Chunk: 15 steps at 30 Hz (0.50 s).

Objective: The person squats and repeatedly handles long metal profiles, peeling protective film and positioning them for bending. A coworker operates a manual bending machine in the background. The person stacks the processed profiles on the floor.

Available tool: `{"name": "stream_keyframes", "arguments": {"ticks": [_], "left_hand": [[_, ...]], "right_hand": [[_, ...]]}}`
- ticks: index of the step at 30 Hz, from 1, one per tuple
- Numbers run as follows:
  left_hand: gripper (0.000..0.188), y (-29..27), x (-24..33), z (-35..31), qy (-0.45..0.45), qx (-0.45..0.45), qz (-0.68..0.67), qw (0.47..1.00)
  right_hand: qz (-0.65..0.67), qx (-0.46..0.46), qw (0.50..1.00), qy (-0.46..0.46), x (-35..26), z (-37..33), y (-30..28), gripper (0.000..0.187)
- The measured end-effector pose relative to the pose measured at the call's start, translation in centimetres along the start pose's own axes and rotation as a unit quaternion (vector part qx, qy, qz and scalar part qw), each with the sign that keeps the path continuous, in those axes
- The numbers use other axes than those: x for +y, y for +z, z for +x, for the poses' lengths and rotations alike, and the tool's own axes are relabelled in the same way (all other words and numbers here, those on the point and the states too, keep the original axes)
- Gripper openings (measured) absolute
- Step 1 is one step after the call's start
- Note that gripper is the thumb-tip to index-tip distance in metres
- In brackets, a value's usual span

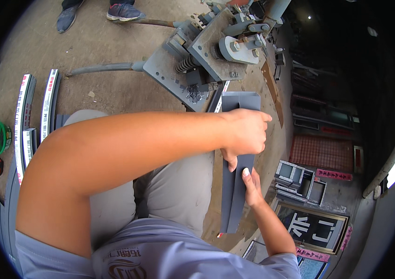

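Observation:
A long dark grey metal profile with a lengthwise groove lies across my right side, its far end pointing at the machine. My left hand reaches over from the left and is closed across the profile near its far end, thumb on the near side. Below it, my right hand grips the profile's right edge, thumb on top and the other fingers mostly hidden beneath. Just beyond the profile's far end stands a grey punching machine with bolted plates, a coil spring and small dark metal scraps on its base.
Long profiles in white printed film lie at the left, near a green bucket. A machine leg extends left over the concrete floor. Another person's shoes show at the top. Window frames and a sign panel are at right.

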State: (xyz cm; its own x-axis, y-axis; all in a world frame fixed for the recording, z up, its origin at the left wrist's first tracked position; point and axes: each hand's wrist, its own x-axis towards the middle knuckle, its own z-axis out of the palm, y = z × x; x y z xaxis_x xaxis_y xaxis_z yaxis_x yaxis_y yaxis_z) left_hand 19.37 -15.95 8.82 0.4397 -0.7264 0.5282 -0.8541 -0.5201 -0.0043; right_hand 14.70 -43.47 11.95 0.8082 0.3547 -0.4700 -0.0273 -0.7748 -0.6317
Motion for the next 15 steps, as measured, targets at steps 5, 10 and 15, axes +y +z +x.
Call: {"name": "stream_keyframes", "arguments": {"ticks": [5,10,15], "left_hand": [[0.068,1.4,0.0,-0.2,-0.03,-0.055,0.009,0.998],[0.069,2.8,-0.2,-0.2,-0.05,-0.041,0.014,0.998],[0.065,3.7,-0.7,-0.3,-0.061,-0.095,0.003,0.994]], "right_hand": [[0.035,0.023,0.999,0.012,3.3,1.5,1.2,0.085],[0.094,0.003,0.995,-0.02,8.4,4.6,2.2,0.083],[0.134,-0.042,0.988,-0.06,11.4,6.9,3.6,0.063]]}}
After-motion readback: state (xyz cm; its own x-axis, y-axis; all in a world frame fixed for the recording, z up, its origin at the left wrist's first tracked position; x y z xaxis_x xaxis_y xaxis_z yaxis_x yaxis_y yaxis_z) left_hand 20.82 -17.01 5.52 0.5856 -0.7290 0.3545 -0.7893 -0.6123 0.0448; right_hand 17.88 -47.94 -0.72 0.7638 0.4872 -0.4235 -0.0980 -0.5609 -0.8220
